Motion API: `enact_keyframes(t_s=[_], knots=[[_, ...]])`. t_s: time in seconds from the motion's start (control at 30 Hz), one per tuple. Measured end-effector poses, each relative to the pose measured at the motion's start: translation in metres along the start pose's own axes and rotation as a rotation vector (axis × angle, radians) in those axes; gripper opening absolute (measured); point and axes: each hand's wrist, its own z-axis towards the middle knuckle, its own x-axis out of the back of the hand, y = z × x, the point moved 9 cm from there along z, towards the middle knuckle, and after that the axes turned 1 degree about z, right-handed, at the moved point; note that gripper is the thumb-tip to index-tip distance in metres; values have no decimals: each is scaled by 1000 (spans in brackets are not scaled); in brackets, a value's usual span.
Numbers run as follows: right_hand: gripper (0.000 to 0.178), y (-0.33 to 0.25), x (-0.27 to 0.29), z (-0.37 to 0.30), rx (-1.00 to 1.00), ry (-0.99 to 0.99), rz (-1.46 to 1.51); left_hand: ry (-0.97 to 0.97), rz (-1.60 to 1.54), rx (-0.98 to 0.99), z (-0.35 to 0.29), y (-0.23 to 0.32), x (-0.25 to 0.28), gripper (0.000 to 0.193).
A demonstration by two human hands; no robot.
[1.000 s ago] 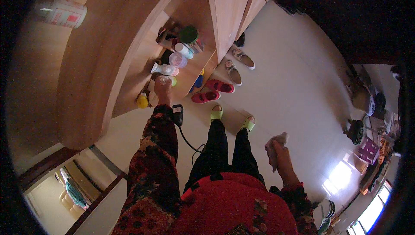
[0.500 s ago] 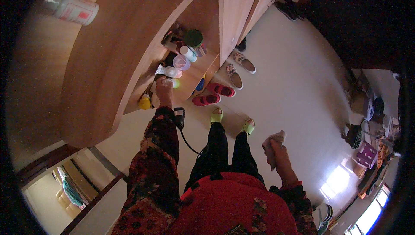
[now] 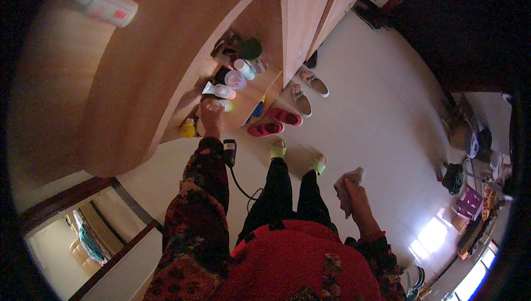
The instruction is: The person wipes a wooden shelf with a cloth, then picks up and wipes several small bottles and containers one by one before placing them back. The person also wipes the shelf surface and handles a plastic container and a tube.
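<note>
My left hand (image 3: 212,119) reaches to the low wooden shelf, its fingers closed at one end of a small white and yellow-green bottle (image 3: 226,105) lying among other toiletries. The fingertips are dim and partly hidden. Right beside it are a white tube (image 3: 220,91), a clear purple-tinted cup (image 3: 235,80) and a white-and-blue bottle (image 3: 244,69). A yellow bottle (image 3: 188,129) stands to the left of the hand. Out over the floor on the right, my right hand (image 3: 358,202) is closed on a crumpled greyish cloth (image 3: 348,185).
A dark green lid (image 3: 250,49) tops a container farther back on the shelf. Red shoes (image 3: 266,129) and patterned slip-ons (image 3: 301,99) sit by the cabinet. A black adapter (image 3: 229,152) with a cord hangs near my left forearm. A purple box (image 3: 469,202) and clutter line the right side.
The view has shifted slightly, so the shelf and its items sit a little farther right. Both hands hold nearly the same positions, with the cloth still in my right hand.
</note>
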Motion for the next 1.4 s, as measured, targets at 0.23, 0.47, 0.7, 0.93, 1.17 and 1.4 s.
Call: enact_keyframes(t_s=[0.23,0.47,0.7,0.93,1.17,1.4], knots=[[43,-8,9,-4,31,-59,-38,94,324,-264,-12,32,16,51],[44,-20,20,-4,78,-76,-23,-520,474,-354,-77,49,-32,31],[50,-69,22,-27,251,-129,-87,-295,-357,-643,-175,374,126,26],[47,-80,30,-27,397,-187,153,376,-346,-709,-70,452,267,50],[48,-74,55,-35,426,-154,202,798,458,-543,-28,482,297,64],[51,-55,76,-19,427,-134,256,739,423,-454,2,471,292,59]])
